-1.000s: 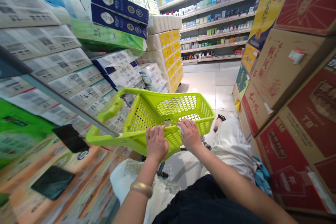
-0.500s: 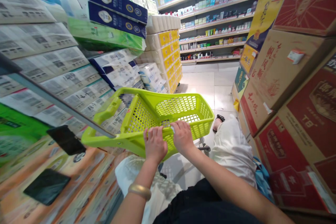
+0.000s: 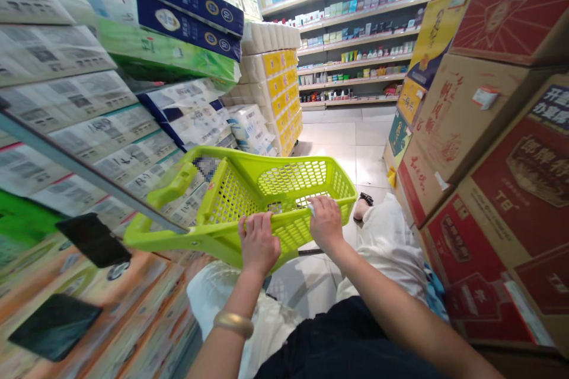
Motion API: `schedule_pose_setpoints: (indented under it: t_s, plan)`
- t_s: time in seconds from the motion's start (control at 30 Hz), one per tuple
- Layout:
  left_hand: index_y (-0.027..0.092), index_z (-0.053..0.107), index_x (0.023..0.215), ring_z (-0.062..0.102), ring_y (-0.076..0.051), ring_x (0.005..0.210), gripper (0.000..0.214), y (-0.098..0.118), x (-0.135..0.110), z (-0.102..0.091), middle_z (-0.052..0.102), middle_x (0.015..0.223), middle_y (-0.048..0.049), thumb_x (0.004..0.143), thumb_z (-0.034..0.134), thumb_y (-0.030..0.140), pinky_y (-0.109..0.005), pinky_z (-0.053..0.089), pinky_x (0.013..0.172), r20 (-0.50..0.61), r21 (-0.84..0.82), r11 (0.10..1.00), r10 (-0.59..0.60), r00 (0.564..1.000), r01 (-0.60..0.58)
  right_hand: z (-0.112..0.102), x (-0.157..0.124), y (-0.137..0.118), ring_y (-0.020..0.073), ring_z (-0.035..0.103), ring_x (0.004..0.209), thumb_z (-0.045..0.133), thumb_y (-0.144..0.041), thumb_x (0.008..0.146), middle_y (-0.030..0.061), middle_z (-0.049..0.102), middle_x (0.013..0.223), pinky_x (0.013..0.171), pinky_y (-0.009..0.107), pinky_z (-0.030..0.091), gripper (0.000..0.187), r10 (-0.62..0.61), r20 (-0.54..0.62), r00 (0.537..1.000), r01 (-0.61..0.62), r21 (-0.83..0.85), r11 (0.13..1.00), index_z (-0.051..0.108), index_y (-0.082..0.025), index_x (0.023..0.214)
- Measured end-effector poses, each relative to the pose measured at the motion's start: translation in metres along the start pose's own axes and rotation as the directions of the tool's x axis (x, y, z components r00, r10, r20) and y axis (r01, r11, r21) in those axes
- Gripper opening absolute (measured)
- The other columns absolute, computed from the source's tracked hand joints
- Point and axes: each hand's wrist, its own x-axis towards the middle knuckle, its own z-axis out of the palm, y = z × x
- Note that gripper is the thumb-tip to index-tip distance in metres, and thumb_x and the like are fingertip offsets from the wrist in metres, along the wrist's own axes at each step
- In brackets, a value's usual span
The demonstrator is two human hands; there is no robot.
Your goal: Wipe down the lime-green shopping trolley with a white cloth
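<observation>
"What was nearest?"

"A dark top (image 3: 338, 346) and white trousers (image 3: 384, 243), then a gold bangle (image 3: 233, 324) on the arm behind the left hand (image 3: 259, 243)."

"How were the hands?"

"The left was half closed, its fingers hooked over the near rim of a lime-green shopping cart (image 3: 288, 240). The right hand (image 3: 328, 224) was curled over that rim too, farther along (a white scrap (image 3: 312, 209) showed by its fingers, too small to name)."

"And the cart?"

"Just ahead of the trousers, handle end to the left."

"Beyond that?"

"Red and brown cartons (image 3: 462, 106) rose on the right. On the left were orange packages (image 3: 146, 293), then white packs (image 3: 80, 89); two dark-blue packs (image 3: 180, 3) lay above a green pack (image 3: 173, 50). Behind those stood a yellow-labelled stack (image 3: 275, 89), and farthest off, shelves (image 3: 355, 64) of small goods."
</observation>
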Motion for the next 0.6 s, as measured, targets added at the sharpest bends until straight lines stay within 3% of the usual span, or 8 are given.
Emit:
schedule_pose_setpoints:
  t_s: [0.13,0.23,0.33,0.43,0.5,0.6]
  plan:
    - [0.014,0.055,0.118,0.050,-0.030,0.115,0.048,-0.001,0.000,0.000,0.063,0.111,-0.0126,0.071,0.053,0.012,-0.049,0.021,0.114,-0.008,0.002,1.000,0.000,1.000,0.000,0.014,0.000,-0.041,0.0236,0.053,0.101,0.050,-0.005,0.080,0.0107,0.064,0.108,0.096,0.037,0.040,0.038,-0.156,0.089,0.984,0.149,0.080,0.986,0.063,-0.017,0.113]
    - [0.015,0.055,0.119,0.050,-0.029,0.115,0.049,-0.004,-0.002,-0.001,0.063,0.111,-0.0126,0.071,0.052,0.012,-0.049,0.022,0.113,-0.004,0.004,1.000,0.009,1.000,-0.009,0.015,-0.003,-0.050,0.0225,0.052,0.103,0.050,-0.006,0.081,0.0096,0.063,0.111,0.096,0.036,0.040,0.037,-0.215,0.110,0.970,0.202,0.114,0.973,0.062,-0.019,0.114]
    - [0.015,0.055,0.119,0.050,-0.029,0.115,0.049,-0.006,-0.003,-0.001,0.063,0.111,-0.0126,0.070,0.052,0.012,-0.049,0.022,0.113,-0.003,0.002,1.000,0.013,1.000,-0.013,0.007,-0.005,-0.030,0.0226,0.052,0.104,0.050,-0.005,0.081,0.0094,0.064,0.109,0.097,0.036,0.039,0.035,-0.166,0.093,0.982,0.159,0.086,0.984,0.063,-0.019,0.111]
    - [0.015,0.056,0.118,0.050,-0.030,0.115,0.047,-0.005,-0.003,-0.001,0.063,0.111,-0.0124,0.071,0.052,0.012,-0.049,0.021,0.113,-0.007,-0.001,1.000,0.006,1.000,-0.006,0.000,-0.005,-0.012,0.0232,0.052,0.104,0.048,-0.004,0.083,0.0094,0.064,0.107,0.098,0.037,0.038,0.034,-0.040,0.051,0.998,0.039,0.028,0.999,0.064,-0.018,0.109]
    - [0.015,0.056,0.117,0.050,-0.030,0.114,0.046,-0.002,-0.002,-0.002,0.063,0.111,-0.0122,0.071,0.052,0.012,-0.049,0.020,0.114,-0.008,-0.003,1.000,-0.006,1.000,0.006,0.001,-0.004,-0.015,0.0235,0.052,0.103,0.047,-0.004,0.084,0.0096,0.064,0.105,0.097,0.038,0.038,0.033,0.010,0.043,0.999,-0.010,0.003,1.000,0.064,-0.017,0.108]
    - [0.015,0.055,0.117,0.050,-0.029,0.115,0.046,0.001,-0.001,-0.003,0.063,0.111,-0.0119,0.071,0.051,0.012,-0.048,0.019,0.114,0.001,-0.013,1.000,-0.012,1.000,0.012,0.010,-0.003,-0.040,0.0229,0.052,0.101,0.048,-0.004,0.083,0.0098,0.063,0.105,0.096,0.037,0.038,0.033,-0.072,0.092,0.993,0.069,0.032,0.997,0.064,-0.018,0.109]
